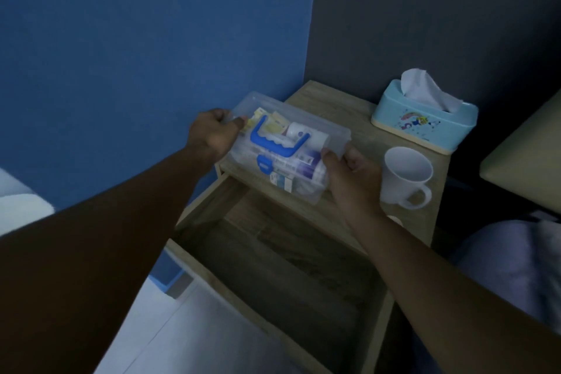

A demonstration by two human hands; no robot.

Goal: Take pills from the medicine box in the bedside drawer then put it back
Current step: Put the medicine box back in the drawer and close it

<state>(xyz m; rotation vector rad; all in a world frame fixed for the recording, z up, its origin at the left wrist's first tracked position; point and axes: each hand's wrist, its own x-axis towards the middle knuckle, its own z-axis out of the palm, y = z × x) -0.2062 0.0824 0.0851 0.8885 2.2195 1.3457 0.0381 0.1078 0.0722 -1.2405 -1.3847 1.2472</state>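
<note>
Although packets and a white bottle show through the clear medicine box (288,149), their labels are too blurred to read. Its lid is shut, with a blue handle (274,138) lying flat and a blue latch (264,164) at the near side. Left hand (216,135) grips the far left end, right hand (353,177) the near right end, so the box sits clamped between them at the worktop's (361,130) front edge, above the open drawer (288,276). A white mug (405,174) and tissue box (425,117) stand to the right.
</note>
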